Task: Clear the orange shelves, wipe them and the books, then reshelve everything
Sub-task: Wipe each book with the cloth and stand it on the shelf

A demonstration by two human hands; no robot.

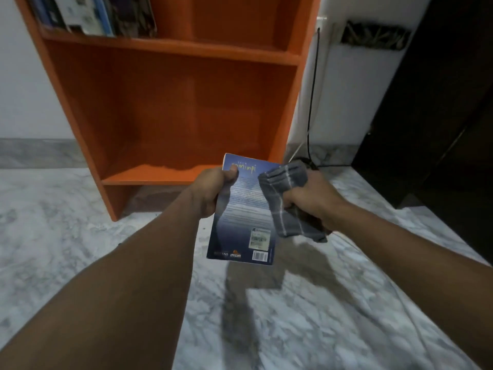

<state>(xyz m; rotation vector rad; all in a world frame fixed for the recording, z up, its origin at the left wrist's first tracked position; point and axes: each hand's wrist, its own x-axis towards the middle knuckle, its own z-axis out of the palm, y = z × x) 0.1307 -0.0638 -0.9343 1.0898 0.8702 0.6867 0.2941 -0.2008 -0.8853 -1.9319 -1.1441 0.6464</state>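
Near the orange shelves, above the marble floor, the left hand grasps a blue book by its left edge, baring the cover for the grey cloth bunched in the right hand to wipe.

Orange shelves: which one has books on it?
The upper shelf: a row of books stands at its left end. The lower shelf shows only bare orange board; the blue book nearby is gripped in the left hand, not shelved.
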